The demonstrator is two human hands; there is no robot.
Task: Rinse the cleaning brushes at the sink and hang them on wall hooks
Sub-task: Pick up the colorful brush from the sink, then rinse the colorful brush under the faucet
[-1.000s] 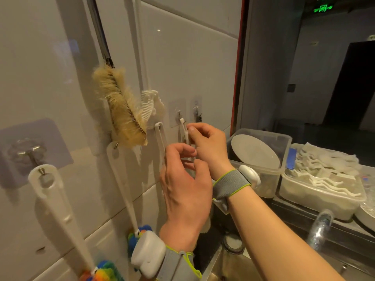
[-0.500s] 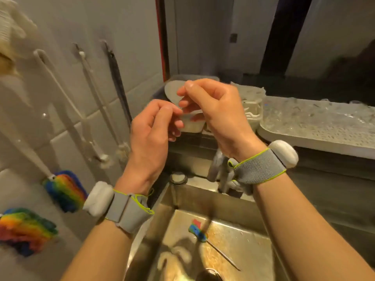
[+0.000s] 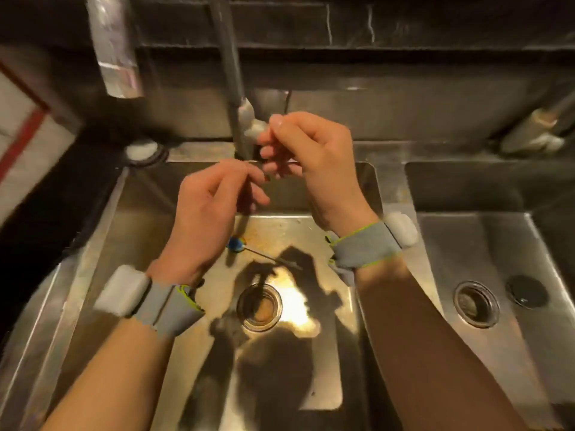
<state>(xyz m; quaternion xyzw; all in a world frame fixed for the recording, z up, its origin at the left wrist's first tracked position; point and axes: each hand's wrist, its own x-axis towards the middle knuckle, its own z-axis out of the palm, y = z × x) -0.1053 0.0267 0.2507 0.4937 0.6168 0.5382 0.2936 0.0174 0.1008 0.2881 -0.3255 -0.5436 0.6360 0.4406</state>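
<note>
One brush (image 3: 238, 244) remains, lying in the sink (image 3: 149, 231) at 12 o'clock of the drain, unrinsed. Your left hand (image 3: 211, 213) and right hand (image 3: 311, 163) hover above, fingers curled, holding nothing visible.

Two hands over a steel sink, much of the scene smeared by motion blur.

Both forearms run off the bottom edge. The left hand (image 3: 214, 209) and right hand (image 3: 311, 160) have curled fingers that hide whatever lies between them; whether either pinches anything cannot be told. The left hand covers part of a small brush (image 3: 238, 245) on the sink (image 3: 357, 337) floor, whose thin handle fades into shadow. The tap (image 3: 231, 82) is cut off at the top, its base behind the right hand. A shiny cylinder (image 3: 116, 54) at upper left is blurred beyond naming. The second basin (image 3: 497, 244) leaves the frame at right.
</note>
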